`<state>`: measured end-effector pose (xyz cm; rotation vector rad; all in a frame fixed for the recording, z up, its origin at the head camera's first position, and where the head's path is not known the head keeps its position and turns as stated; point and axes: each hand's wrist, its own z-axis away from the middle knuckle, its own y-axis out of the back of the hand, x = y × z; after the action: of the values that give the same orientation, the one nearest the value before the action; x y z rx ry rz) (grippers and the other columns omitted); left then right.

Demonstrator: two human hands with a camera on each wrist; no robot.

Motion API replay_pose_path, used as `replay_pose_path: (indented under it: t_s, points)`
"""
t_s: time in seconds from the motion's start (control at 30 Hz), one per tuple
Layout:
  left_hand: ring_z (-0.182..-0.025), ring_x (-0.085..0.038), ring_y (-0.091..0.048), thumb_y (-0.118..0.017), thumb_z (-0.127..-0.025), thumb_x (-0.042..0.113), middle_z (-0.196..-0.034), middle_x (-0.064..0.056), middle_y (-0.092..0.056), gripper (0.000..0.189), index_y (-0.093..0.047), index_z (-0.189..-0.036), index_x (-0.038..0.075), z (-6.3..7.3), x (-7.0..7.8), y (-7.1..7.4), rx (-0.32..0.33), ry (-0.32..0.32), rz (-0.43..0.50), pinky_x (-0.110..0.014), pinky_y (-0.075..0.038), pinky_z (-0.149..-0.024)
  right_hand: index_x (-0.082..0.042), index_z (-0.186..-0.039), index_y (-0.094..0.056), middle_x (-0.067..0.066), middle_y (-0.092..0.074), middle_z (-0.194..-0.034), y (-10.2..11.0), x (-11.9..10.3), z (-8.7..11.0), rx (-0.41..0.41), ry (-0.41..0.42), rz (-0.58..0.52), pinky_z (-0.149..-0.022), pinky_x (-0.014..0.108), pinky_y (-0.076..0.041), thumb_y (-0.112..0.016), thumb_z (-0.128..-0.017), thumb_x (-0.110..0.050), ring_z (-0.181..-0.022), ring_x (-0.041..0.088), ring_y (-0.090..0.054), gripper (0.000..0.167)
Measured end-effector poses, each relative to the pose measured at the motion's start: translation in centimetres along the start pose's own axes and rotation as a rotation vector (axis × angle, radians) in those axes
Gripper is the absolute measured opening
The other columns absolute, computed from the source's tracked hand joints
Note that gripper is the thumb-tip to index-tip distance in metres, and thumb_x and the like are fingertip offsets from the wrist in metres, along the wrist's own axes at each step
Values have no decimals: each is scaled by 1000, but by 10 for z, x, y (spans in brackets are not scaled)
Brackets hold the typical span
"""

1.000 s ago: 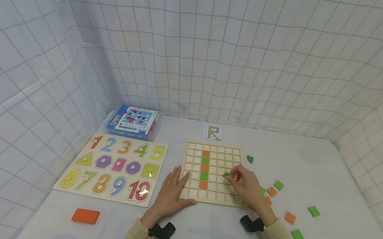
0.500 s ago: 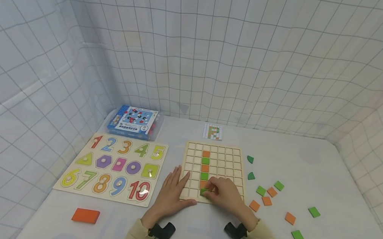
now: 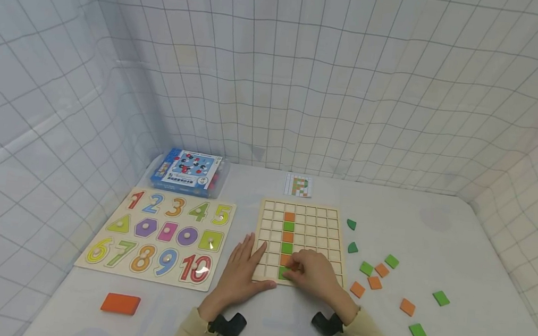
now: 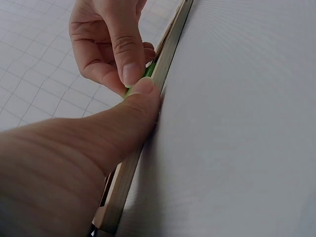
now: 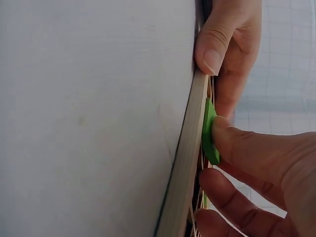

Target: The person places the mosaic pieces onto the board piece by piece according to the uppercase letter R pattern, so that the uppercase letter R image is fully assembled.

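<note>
Beside gridded board (image 3: 319, 230): number puzzle (image 3: 162, 217), loose tiles (image 3: 374, 283).

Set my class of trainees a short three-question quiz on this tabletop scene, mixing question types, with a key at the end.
1. Multiple choice: whose thumb touches the green tile in the nearest row of the wooden grid board?
a) left hand's
b) right hand's
c) neither

2. True or false: the orange rectangular block rests on top of the number puzzle.

3. Count: how many loose orange tiles lie to the right of the grid board?

Key:
1. b, the right hand.
2. False: the orange rectangular block lies on the white tabletop, nearer the person than the number puzzle.
3. Four.
</note>
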<state>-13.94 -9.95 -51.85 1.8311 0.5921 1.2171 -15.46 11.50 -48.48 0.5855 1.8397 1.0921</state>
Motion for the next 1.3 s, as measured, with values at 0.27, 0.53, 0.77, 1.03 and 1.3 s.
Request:
replay_pose_path:
  t_s: [0.27, 0.53, 0.77, 1.03, 1.3]
  points:
    - [-142, -33, -6, -69, -78, 55, -154, -24, -13, 91, -35, -147, 6, 0, 0, 0, 1, -1, -1, -46, -7, -113, -24, -67, -68, -17, -54, -63, 1, 0, -1, 18, -36, 49, -50, 20, -37, -82, -73, -30, -56, 0, -45, 16]
    - [-142, -36, -8, -70, -78, 54, -153, -26, -14, 91, -36, -146, 4, 0, 0, 0, 9, -6, 1, -48, -9, -113, -23, -72, -72, -20, -53, -67, 5, 3, 0, -45, -30, -27, -55, 21, -40, -79, -78, -27, -61, 0, -45, 10]
    - [-142, -35, -7, -69, -78, 55, -153, -25, -14, 91, -35, -146, 4, -1, 0, 1, 2, -4, 2, -47, -8, -113, -19, -86, -77, -21, -58, -75, 11, 14, 5, -97, 60, -91, -63, 24, -42, -74, -84, -25, -71, 2, -48, 7]
    - [-142, -33, -5, -69, -78, 55, -154, -24, -12, 92, -34, -147, 5, -1, -1, 0, 3, 0, 8, -46, -7, -113, -20, -96, -76, -22, -59, -82, 16, 25, 9, -105, 89, -194, -64, 24, -42, -71, -86, -30, -73, 5, -48, 15]
    - [-142, -34, -6, -69, -78, 56, -154, -24, -13, 93, -34, -147, 4, -1, 1, 1, 3, -3, 7, -46, -7, -113, -16, -100, -74, -18, -60, -84, 32, 46, 14, 8, 31, -233, -65, 25, -47, -73, -85, -27, -78, 6, -53, 18]
